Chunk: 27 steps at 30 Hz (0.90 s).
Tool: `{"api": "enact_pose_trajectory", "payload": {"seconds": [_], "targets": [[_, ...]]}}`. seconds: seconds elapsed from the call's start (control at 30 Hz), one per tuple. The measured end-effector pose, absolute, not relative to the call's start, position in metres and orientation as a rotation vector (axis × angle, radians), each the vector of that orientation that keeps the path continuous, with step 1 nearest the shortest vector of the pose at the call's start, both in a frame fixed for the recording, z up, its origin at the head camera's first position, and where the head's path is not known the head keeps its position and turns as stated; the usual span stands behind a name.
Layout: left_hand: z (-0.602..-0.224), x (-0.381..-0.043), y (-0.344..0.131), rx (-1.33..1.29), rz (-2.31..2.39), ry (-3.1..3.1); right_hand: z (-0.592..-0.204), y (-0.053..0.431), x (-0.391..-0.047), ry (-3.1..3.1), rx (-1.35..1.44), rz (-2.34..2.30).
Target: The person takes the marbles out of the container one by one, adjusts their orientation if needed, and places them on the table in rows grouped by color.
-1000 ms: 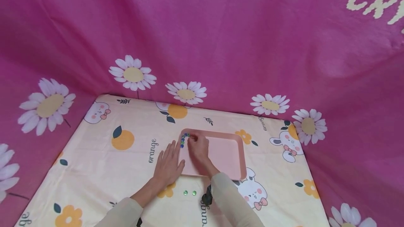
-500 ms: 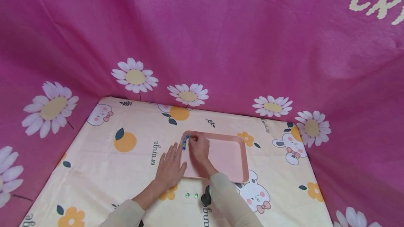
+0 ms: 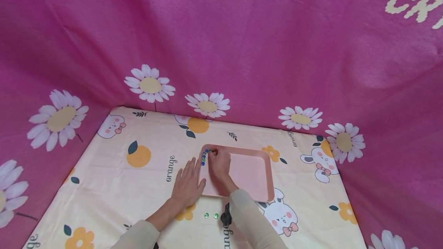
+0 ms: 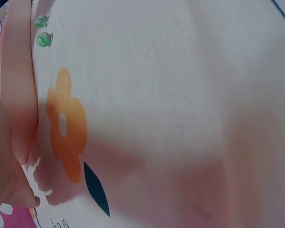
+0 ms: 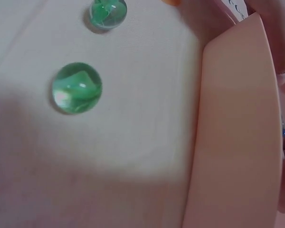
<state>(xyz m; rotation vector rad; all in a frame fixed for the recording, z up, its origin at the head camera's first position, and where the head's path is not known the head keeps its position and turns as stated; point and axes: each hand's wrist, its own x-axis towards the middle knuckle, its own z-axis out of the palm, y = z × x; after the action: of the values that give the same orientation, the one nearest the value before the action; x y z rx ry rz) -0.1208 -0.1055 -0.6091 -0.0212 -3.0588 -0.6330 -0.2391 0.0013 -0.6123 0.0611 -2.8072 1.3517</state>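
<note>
A pink rectangular tray (image 3: 245, 170) lies on the cloth, and several blue and green glass marbles (image 3: 203, 163) line its far left corner. Over that corner my right hand (image 3: 220, 164) reaches in, thumb and fingertips pinching a green marble (image 3: 212, 151) at the end of the line, mostly hidden by the fingers. My left hand (image 3: 188, 185) rests with straight fingers along the tray's left side. Two green swirled marbles (image 3: 211, 215) sit on the cloth in front of the tray; the right wrist view shows one marble (image 5: 77, 89) close to the tray's outer wall (image 5: 235, 133).
A cream cloth (image 3: 138, 191) printed with oranges, flowers and rabbits covers the table. Behind it and at both sides hangs a magenta curtain (image 3: 242, 49) with daisies. The tray's raised rim stands between the loose marbles and my right hand.
The head view has shifted slightly, so everything sits a little lower and further right. Both hands keep nearly the same places at the tray, the right still at the marbles in the corner.
</note>
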Motion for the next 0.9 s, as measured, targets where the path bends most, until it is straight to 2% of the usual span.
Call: {"api": "enact_pose_trajectory", "payload": {"seconds": [0.37, 0.9], "targets": [[-0.609, -0.120, -0.111, -0.016, -0.611, -3.048, -0.609, 0.006, -0.232, -2.772, 0.147, 1.425], [-0.610, -0.122, -0.108, -0.023, -0.622, -3.058, -0.586, 0.046, -0.212, -2.661, 0.191, 1.644]]}}
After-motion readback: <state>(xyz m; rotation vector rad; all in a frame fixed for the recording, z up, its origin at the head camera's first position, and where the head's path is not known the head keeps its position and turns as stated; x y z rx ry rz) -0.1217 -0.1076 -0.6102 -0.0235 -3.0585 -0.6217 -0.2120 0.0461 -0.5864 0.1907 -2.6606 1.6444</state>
